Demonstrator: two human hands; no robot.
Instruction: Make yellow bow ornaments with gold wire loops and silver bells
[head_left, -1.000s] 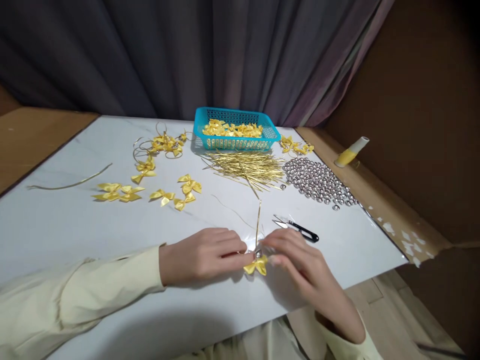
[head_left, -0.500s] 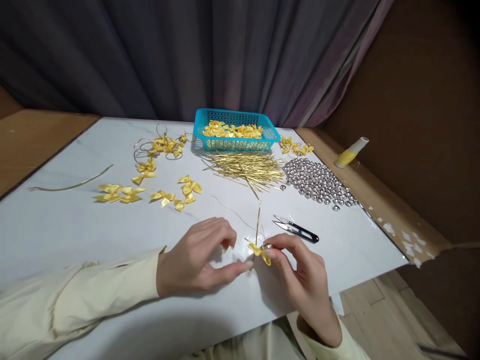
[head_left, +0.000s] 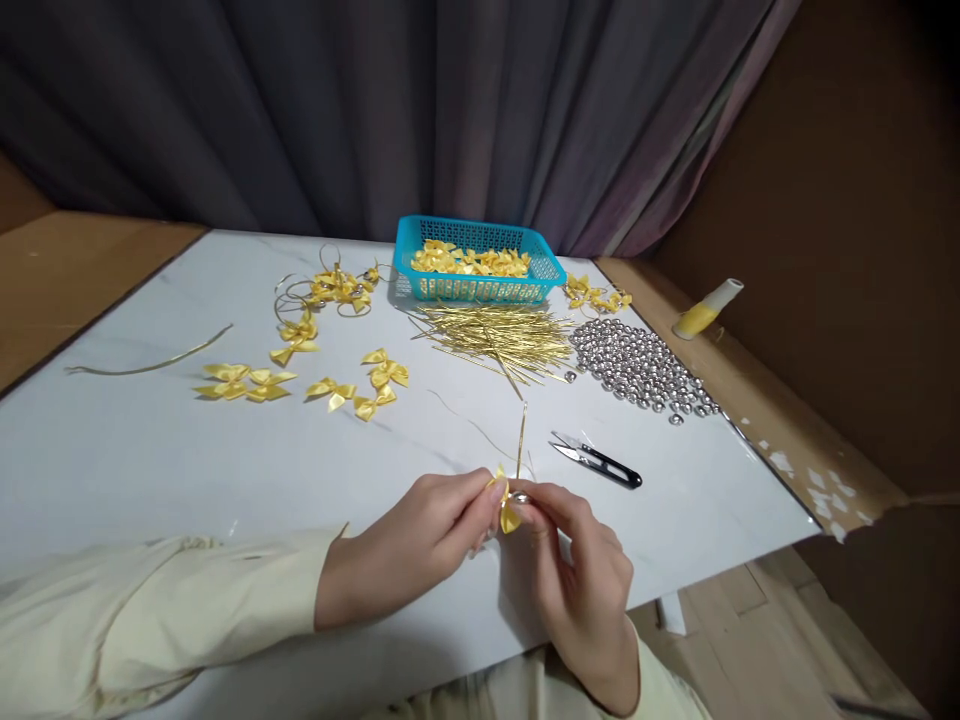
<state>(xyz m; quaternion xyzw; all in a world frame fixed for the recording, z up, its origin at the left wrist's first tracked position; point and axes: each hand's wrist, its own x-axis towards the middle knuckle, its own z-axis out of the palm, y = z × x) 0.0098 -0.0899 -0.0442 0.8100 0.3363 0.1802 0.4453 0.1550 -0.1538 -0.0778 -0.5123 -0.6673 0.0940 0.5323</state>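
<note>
My left hand (head_left: 439, 525) is closed, its thumb and fingertips pinching a small yellow ribbon bow (head_left: 510, 517). Against the bow's middle, my right hand (head_left: 581, 560) pinches a small round silver bead (head_left: 519, 497). A gold wire tie (head_left: 522, 440) rises from just behind the bow; its lower end is hidden by the fingers. A thin thread (head_left: 469, 420) curves across the table towards my hands. To the right of them lie black-handled thread snips (head_left: 598, 462), blades pointing left.
A blue basket (head_left: 480, 290) of yellow bows stands at the back. Before it lie piled gold ties (head_left: 491, 338), with a heap of silver beads (head_left: 637, 362) to the right. Loose bows (head_left: 244, 382) lie left. A thread spool (head_left: 705, 308) stands on the right ledge.
My left hand, its thumb and fingers apart before, has moved in and closed on the bow. The bow has turned more upright. My right hand has shifted slightly left with the bead.
</note>
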